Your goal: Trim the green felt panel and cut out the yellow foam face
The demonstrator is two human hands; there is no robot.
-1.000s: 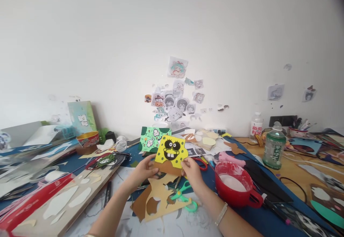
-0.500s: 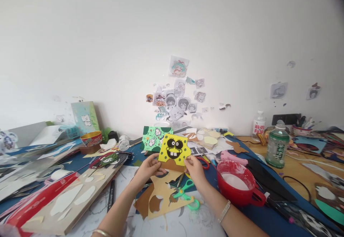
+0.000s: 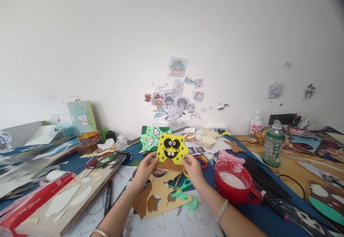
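A yellow cartoon-face cutout, with dark green spots, big black-ringed eyes, buck teeth and a brown lower strip, is held up facing me. My left hand pinches its lower left edge, and my right hand pinches the lower right edge. Behind it stands a green card with white animal figures, partly covered by the cutout. Below my hands lie green-handled scissors on a cut tan sheet. Red-handled scissors show just past my right hand.
A red cup with white contents stands right of my right forearm. Farther right is a green-labelled bottle. On the left, a board carries white cut pieces beside a black marker. Drawings are stuck on the wall.
The view has turned slightly to the right, so most things sit a little farther left. Both hands keep their hold on the cutout, which looks turned a little more upright.
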